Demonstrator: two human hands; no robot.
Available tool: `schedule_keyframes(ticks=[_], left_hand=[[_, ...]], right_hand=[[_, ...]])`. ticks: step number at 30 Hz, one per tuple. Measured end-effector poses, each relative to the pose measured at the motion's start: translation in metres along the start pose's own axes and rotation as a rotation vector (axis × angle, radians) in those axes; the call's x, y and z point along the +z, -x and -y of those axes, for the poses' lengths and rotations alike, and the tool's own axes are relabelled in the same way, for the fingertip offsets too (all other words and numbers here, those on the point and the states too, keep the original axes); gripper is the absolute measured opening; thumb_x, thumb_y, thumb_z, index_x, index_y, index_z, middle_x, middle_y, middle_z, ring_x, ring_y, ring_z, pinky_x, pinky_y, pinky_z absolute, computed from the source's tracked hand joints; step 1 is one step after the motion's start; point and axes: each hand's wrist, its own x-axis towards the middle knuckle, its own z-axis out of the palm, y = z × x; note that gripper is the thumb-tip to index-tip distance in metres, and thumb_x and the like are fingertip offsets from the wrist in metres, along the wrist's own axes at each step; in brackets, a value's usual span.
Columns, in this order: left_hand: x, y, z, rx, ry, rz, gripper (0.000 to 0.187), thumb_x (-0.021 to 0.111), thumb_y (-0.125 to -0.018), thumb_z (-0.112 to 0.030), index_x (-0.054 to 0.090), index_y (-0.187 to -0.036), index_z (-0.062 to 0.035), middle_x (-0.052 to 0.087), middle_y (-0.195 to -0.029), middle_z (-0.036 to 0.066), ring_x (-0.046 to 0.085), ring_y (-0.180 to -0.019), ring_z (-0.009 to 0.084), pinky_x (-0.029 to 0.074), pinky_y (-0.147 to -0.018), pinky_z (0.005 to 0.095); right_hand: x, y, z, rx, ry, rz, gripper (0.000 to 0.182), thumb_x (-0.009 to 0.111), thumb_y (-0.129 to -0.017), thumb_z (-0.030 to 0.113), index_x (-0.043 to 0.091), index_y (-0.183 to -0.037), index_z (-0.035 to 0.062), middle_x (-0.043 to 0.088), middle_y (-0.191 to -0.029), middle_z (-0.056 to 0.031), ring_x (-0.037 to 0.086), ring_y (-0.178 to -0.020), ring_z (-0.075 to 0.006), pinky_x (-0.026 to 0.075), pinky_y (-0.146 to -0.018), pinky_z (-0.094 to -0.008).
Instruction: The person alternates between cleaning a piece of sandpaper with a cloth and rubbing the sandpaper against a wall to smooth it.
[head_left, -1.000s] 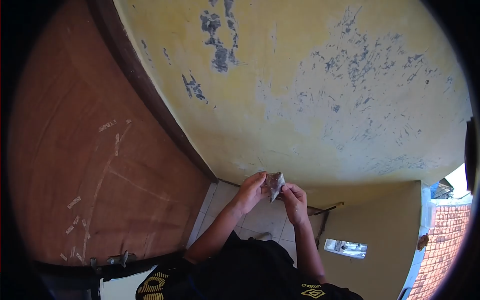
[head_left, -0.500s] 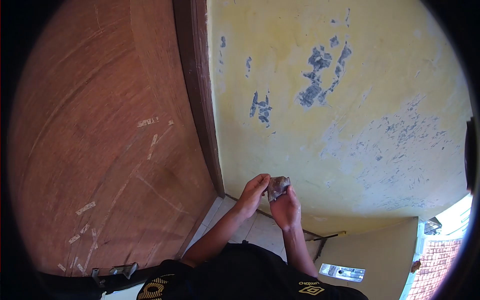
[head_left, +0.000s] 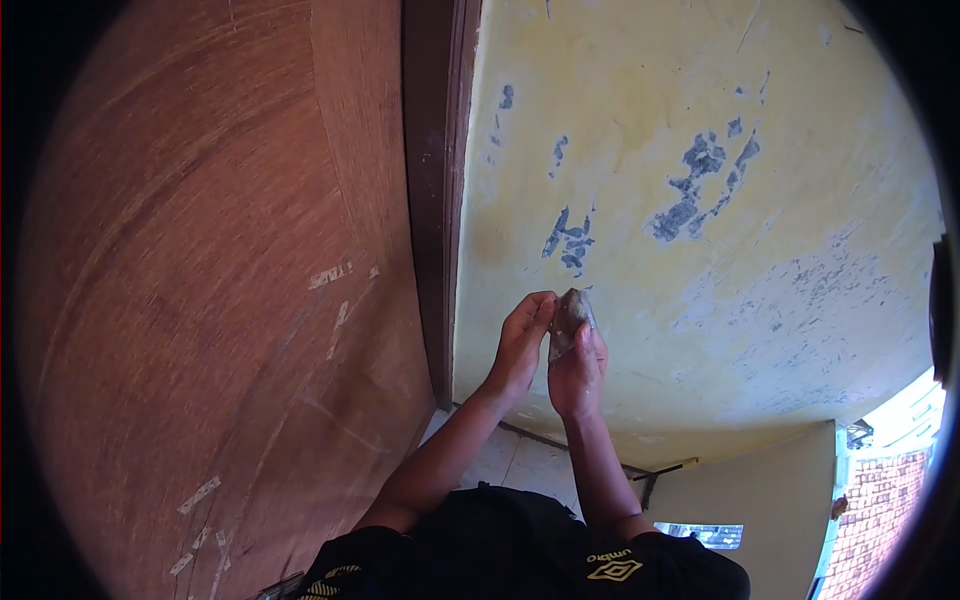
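Note:
A small, dusty grey-brown folded piece point(head_left: 570, 318), like a worn sheet with pale smears, is held up in front of the wall; its material I cannot make out for certain. My right hand point(head_left: 578, 375) grips it from below, with the thumb laid along its face. At its left edge, my left hand point(head_left: 525, 335) is closed, thumb and fingertips pinched against the piece. Behind both hands is the yellow wall point(head_left: 620, 340), its paint chipped to grey in patches.
A large reddish-brown wooden door panel point(head_left: 230, 300) with tape scraps stands at left, beside a dark brown door frame point(head_left: 435, 200). Pale floor tiles point(head_left: 500, 460) show below. At right are a low wall point(head_left: 740, 490) and a bright opening onto brickwork point(head_left: 875, 510).
Both hands have risen in view with the piece, which is now turned more upright and narrower. The camera view has shifted, so door and wall appear farther right.

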Motion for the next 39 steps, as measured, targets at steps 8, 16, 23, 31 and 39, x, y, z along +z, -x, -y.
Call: schedule_keyframes(ticks=[8,16,23,31,39], left_hand=[[-0.043,-0.073,-0.118,0.500,-0.438,-0.200,0.023,0.059,-0.113,-0.029,0.066,-0.113,-0.0073,0.068,-0.124,0.005,0.059,-0.106,0.0136,0.045,-0.098,0.0337],[-0.071,-0.130,-0.146,1.250,-1.138,-0.278,0.024,0.073,-0.101,-0.023,0.064,-0.111,-0.0028,0.063,-0.125,0.017,0.057,-0.117,0.0351,0.042,-0.106,0.0483],[-0.084,-0.148,-0.134,1.290,-1.173,-0.194,0.046,0.076,-0.098,-0.035,0.059,-0.123,-0.0011,0.054,-0.139,0.021,0.048,-0.130,0.0398,0.035,-0.114,0.0542],[-0.084,-0.161,-0.124,1.334,-1.202,-0.182,0.086,0.080,-0.091,-0.057,0.041,-0.142,-0.0007,0.041,-0.148,0.025,0.040,-0.136,0.0422,0.030,-0.117,0.0583],[-0.082,-0.165,-0.120,1.364,-1.245,-0.233,0.092,0.076,-0.093,-0.062,0.037,-0.148,0.0012,0.039,-0.153,0.029,0.038,-0.139,0.0444,0.028,-0.119,0.0592]], right_hand=[[0.071,-0.124,0.059,-0.661,1.214,0.556,0.039,0.068,-0.106,0.017,0.071,-0.144,0.0092,0.071,-0.146,-0.0081,0.053,-0.150,-0.0330,0.033,-0.126,-0.0508],[0.130,-0.261,0.080,-1.500,2.062,0.528,0.034,0.071,-0.099,0.030,0.078,-0.132,0.0319,0.073,-0.137,0.0148,0.041,-0.159,-0.0209,0.020,-0.130,-0.0670],[0.136,-0.269,0.090,-1.527,2.118,0.684,0.030,0.070,-0.097,0.034,0.081,-0.125,0.0346,0.074,-0.135,0.0184,0.036,-0.161,-0.0184,0.014,-0.129,-0.0743],[0.142,-0.272,0.097,-1.553,2.112,0.634,0.030,0.073,-0.095,0.036,0.082,-0.123,0.0340,0.075,-0.131,0.0198,0.037,-0.160,-0.0158,0.017,-0.125,-0.0792],[0.119,-0.263,0.069,-1.470,2.103,0.805,0.026,0.069,-0.098,0.034,0.082,-0.121,0.0385,0.077,-0.126,0.0210,0.037,-0.159,-0.0176,0.014,-0.125,-0.0778]])
